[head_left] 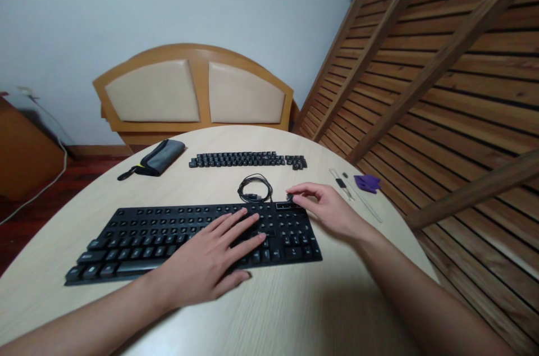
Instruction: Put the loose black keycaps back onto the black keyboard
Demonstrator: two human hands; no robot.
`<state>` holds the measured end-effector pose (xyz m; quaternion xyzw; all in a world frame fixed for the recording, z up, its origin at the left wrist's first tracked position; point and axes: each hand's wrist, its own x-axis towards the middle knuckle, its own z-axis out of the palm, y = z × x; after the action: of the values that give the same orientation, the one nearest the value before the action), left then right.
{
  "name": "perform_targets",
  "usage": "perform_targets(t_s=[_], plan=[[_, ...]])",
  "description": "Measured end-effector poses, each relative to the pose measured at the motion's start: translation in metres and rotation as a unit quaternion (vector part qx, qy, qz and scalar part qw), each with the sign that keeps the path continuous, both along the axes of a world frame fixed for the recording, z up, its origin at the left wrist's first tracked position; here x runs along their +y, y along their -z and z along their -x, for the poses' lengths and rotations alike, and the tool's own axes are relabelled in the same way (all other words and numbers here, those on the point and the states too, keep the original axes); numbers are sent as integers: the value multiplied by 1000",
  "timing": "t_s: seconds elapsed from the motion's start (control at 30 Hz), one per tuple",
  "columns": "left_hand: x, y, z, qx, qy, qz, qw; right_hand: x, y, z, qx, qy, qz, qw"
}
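Observation:
A black keyboard (pixel 138 235) lies across the table in front of me. Its upper rows show bare switches, while the lower rows carry keycaps. My left hand (pixel 221 249) rests flat over the keyboard's right-middle part, fingers spread, hiding the keys beneath. At the keyboard's top right corner, my right hand (pixel 324 204) pinches a small dark piece (pixel 289 196) that looks like a keycap. Beyond the keyboard sit rows of loose black keycaps (pixel 236 159), with a smaller group of keycaps (pixel 297 162) to their right.
A coiled black cable (pixel 255 190) lies behind the keyboard. To the right are a wire keycap puller (pixel 341 183), a thin brush (pixel 362 199) and a purple cloth (pixel 368 183). A grey pouch (pixel 162 157) lies at the back left of the round table (pixel 269 316).

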<state>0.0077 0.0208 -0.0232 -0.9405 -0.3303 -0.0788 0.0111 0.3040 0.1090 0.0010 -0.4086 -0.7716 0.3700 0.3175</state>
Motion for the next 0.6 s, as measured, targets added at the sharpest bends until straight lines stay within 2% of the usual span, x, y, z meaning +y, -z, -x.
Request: perform_targets(t_s=[0.07, 0.13, 0.27, 0.4, 0.6], plan=[[0, 3, -1, 4, -2, 5, 1000, -7, 4, -3, 24, -23, 55, 998], [0, 3, -2, 6, -3, 10, 1000, -8, 8, -3, 31, -32, 82, 996], [1, 2, -1, 10, -1, 16, 1000, -8, 6, -2, 13, -33, 82, 996], [0, 3, -1, -6, -4, 13, 1000, -13, 2, 0, -49, -45, 25, 997], [1, 5, 0, -3, 0, 16, 1000, -22, 7, 2, -119, -60, -69, 989]])
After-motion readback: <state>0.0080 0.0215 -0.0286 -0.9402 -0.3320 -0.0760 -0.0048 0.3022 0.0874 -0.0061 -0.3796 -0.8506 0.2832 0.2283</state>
